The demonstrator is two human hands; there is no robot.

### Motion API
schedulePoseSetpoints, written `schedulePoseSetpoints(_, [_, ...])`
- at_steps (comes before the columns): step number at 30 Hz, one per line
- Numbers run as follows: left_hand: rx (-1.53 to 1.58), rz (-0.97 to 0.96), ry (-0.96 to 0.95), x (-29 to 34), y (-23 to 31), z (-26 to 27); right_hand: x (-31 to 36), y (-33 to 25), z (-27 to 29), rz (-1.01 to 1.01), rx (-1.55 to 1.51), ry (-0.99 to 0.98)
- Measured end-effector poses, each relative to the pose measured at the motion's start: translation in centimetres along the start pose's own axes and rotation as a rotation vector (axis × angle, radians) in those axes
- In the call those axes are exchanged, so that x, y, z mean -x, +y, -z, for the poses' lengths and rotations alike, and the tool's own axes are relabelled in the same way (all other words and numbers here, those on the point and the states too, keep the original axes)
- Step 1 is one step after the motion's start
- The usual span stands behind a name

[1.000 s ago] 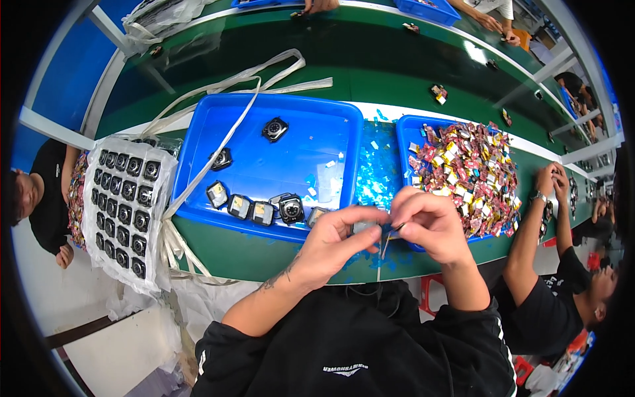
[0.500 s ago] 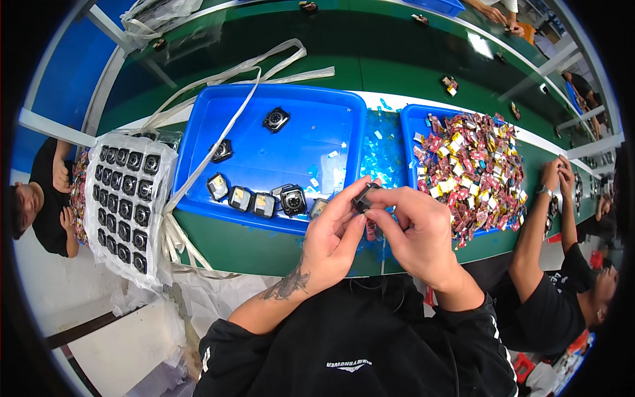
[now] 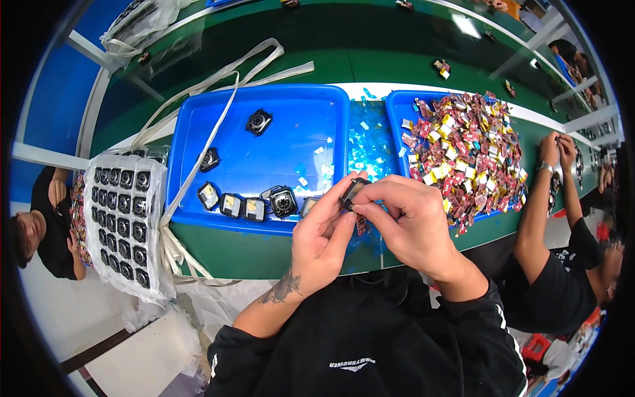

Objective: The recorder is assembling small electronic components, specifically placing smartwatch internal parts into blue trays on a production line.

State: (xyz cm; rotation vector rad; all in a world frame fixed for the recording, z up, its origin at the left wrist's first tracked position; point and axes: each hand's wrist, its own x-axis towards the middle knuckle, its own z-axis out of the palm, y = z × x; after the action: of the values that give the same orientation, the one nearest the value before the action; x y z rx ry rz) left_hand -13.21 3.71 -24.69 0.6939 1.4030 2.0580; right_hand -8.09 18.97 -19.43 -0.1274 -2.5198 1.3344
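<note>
My left hand (image 3: 322, 239) and my right hand (image 3: 411, 223) meet near the front edge of the bench. Between their fingertips is a small black smartwatch case (image 3: 352, 194), tilted so that its open side partly shows. The left fingers support it from the left; the right thumb and fingers pinch its right side. Just behind my left hand is a blue tray (image 3: 264, 92) with several more cases, among them a round-lensed one (image 3: 283, 201) and one showing a pale inside (image 3: 254, 209). Fingers cover part of the held case.
A second blue tray (image 3: 395, 122) on the right is heaped with small red, yellow and white parts (image 3: 463, 155). At left stands a white moulded tray (image 3: 151, 198) of black watch cases. White straps (image 3: 228, 99) cross the left tray. Co-workers sit on both sides.
The view has shifted slightly, so the trays sit a little farther left. The watch case has tilted between my fingers, showing more of its inside. Both hands keep their grip.
</note>
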Motion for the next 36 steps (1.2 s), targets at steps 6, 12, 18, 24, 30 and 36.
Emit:
schedulePoseSetpoints(6, [-0.013,0.013,0.006,0.2,-0.3,0.0,0.1,0.3,0.2,-0.054,-0.009,-0.028])
schedulePoseSetpoints(12, [-0.122,0.004,0.003,0.6,0.0,0.1,-0.1,0.7,0.2,0.021,0.015,-0.001])
schedulePoseSetpoints(18, [-0.193,-0.012,0.041,1.2,0.3,-0.3,0.2,0.0,0.5,0.054,0.046,0.032])
schedulePoseSetpoints(24, [-0.075,-0.056,-0.050,1.4,-0.4,0.3,1.0,-0.7,0.7,0.107,0.137,0.082])
schedulePoseSetpoints(30, [0.007,-0.027,-0.009,1.6,-0.8,0.0,0.6,-0.3,0.9,0.112,0.229,0.004])
schedulePoseSetpoints(36, [0.108,-0.010,0.190,0.7,0.2,-0.6,0.6,0.4,1.3,0.157,-0.055,-0.006])
